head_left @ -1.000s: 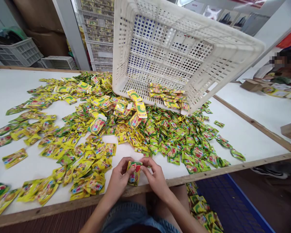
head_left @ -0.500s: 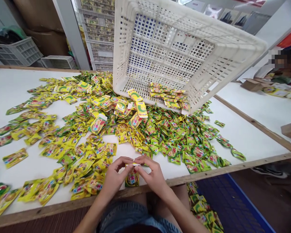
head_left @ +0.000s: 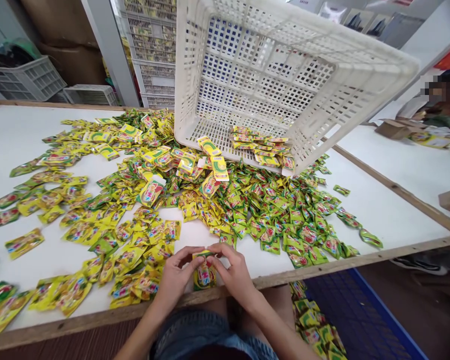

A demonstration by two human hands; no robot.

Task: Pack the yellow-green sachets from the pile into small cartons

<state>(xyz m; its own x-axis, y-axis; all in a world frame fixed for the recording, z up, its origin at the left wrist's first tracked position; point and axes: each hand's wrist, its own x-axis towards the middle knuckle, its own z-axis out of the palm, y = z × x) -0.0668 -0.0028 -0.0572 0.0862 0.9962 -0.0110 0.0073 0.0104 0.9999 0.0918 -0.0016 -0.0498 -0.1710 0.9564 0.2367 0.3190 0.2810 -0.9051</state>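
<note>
Between both hands, at the table's front edge, stands a small printed carton [head_left: 204,276] in green, yellow and red. My left hand [head_left: 180,270] pinches its upper left corner between thumb and fingers. On the other side, my right hand [head_left: 230,267] grips the upper right corner the same way. The carton's top looks folded down, partly hidden by my fingertips. Just left of my hands lie yellow sachets [head_left: 146,285]; green sachets [head_left: 270,220] are heaped to the right. Several similar cartons, one being a carton with a white flap [head_left: 152,191], rest on the pile ahead.
A white plastic basket [head_left: 315,107] lies tipped on its side on the white table [head_left: 390,205], with cartons inside. Stacked crates [head_left: 155,80] stand behind. Below the wooden edge at right is a blue crate [head_left: 360,310] near more packets. A person [head_left: 438,97] is at far right.
The white flap that showed at the carton's top is now folded out of sight, and the top looks green and yellow. My hands stay nearly in place; the view shifts slightly.
</note>
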